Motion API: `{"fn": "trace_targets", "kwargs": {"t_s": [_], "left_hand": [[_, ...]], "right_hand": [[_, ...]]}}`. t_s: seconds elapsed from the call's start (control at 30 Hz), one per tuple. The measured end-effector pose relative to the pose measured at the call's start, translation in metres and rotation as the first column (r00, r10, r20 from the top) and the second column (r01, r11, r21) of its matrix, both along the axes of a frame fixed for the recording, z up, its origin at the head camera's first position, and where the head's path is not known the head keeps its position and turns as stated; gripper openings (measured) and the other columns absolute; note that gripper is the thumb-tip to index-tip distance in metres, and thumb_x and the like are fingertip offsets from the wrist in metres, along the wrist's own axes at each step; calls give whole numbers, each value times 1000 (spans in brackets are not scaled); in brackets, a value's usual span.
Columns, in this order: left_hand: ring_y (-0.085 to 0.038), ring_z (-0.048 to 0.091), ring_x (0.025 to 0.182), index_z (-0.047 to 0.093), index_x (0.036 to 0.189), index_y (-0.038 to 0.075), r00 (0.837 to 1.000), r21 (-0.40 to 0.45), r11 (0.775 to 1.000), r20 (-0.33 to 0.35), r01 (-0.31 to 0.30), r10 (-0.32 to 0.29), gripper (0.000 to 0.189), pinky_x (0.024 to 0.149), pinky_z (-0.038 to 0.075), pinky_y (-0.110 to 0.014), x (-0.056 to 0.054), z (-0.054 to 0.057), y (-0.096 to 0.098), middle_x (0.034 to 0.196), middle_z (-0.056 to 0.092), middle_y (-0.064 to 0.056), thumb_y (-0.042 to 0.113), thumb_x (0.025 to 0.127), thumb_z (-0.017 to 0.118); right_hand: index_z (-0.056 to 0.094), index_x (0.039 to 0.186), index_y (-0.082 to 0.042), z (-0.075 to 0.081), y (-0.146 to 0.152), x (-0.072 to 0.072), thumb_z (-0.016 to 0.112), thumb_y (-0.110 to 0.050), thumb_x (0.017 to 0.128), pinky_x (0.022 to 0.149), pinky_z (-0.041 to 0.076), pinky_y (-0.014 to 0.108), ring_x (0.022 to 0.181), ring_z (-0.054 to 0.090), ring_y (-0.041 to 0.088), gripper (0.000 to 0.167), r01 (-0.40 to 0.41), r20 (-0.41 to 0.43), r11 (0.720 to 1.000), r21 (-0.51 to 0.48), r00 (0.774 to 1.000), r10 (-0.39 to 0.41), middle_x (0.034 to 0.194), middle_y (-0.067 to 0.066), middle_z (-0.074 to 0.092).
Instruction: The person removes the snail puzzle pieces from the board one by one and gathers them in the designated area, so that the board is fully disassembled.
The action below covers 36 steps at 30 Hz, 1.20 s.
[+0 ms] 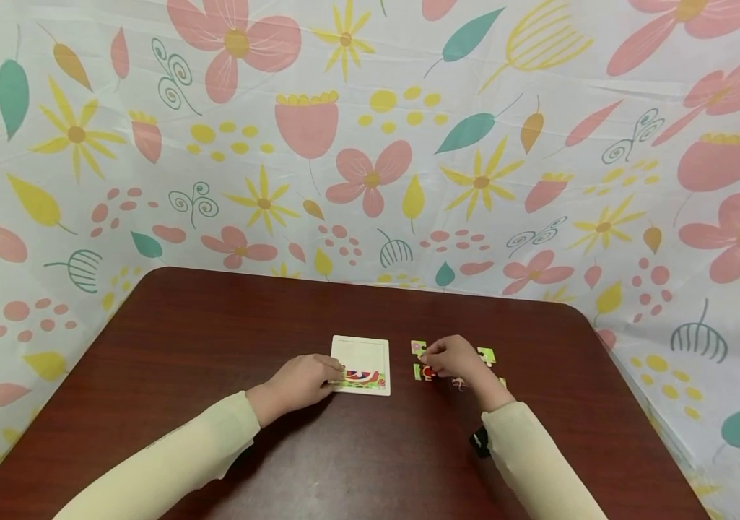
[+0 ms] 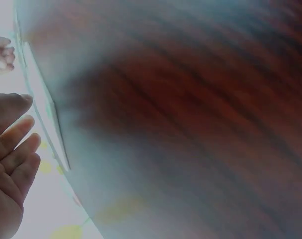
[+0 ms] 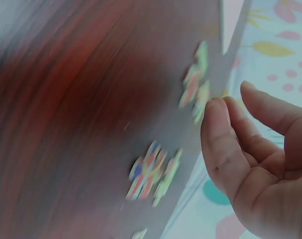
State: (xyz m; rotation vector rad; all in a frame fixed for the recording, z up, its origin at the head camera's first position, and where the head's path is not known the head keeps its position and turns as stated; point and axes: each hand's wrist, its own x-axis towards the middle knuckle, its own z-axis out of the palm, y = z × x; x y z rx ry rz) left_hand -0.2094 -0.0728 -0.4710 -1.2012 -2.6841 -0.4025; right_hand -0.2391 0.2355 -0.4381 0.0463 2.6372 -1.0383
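A white puzzle frame (image 1: 361, 354) lies flat on the table, with a strip of colourful jigsaw pieces (image 1: 366, 378) filled in along its near side. My left hand (image 1: 302, 379) rests at the frame's left edge, fingertips over its border. In the left wrist view its fingers (image 2: 21, 149) are loosely bent around nothing. Right of the frame, my right hand (image 1: 457, 357) hovers over loose jigsaw pieces (image 1: 418, 347) and partly hides them. Seen from the right wrist, a gap shows between thumb and fingers, with nothing in it; several puzzle pieces (image 3: 148, 172) lie beyond on the table.
The dark brown wooden table (image 1: 246, 310) has rounded far corners. A flower-printed cloth (image 1: 370, 130) hangs behind it and along its sides. A black object (image 1: 480, 440) shows under the right sleeve's cuff.
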Motion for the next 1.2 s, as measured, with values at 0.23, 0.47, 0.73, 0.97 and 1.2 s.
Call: {"fn": "trace_targets", "kwargs": {"t_s": [0.23, 0.47, 0.73, 0.97, 1.2], "left_hand": [[-15, 74, 109, 81, 109, 12, 1000, -44, 999, 24, 18, -17, 20, 90, 61, -31, 2, 9, 14, 117, 79, -2, 9, 91, 75], [-14, 75, 109, 81, 111, 13, 999, -83, 995, 18, 48, -47, 20, 86, 61, -29, 1, 5, 24, 118, 78, -1, 12, 92, 75], [-14, 75, 109, 80, 114, 15, 998, -112, 992, 22, 63, -61, 23, 86, 61, -28, 3, 0, 29, 119, 78, 0, 11, 92, 74], [-14, 74, 113, 80, 115, 16, 998, -165, 984, 7, 64, -64, 24, 96, 59, -30, 4, 0, 31, 120, 78, 1, 9, 96, 68], [-12, 73, 114, 80, 115, 19, 996, -213, 975, -36, 70, -79, 26, 96, 59, -29, 3, -3, 31, 122, 77, 3, 9, 95, 68]], "right_hand": [[73, 113, 5, 2, -23, 6, 66, -12, 99, 81, 63, 38, 86, 71, 25, 23, 3, -8, 992, -130, 1000, -4, 118, 23, 70], [70, 121, 7, -1, -37, 11, 63, -12, 101, 89, 62, 40, 100, 74, 32, 28, 21, -16, 969, -246, 1000, -26, 114, 26, 71], [71, 118, 7, -16, -49, 10, 64, -10, 100, 88, 63, 39, 96, 74, 25, 26, 66, -5, 945, -320, 997, -71, 113, 23, 71], [72, 117, 6, -25, -56, 8, 67, -8, 97, 85, 63, 37, 95, 74, 22, 25, 35, -4, 951, -309, 999, -38, 116, 22, 71], [74, 114, 4, -23, -59, 8, 67, -8, 97, 84, 63, 37, 95, 73, 21, 21, -7, -11, 964, -265, 1000, 4, 117, 21, 70]]}}
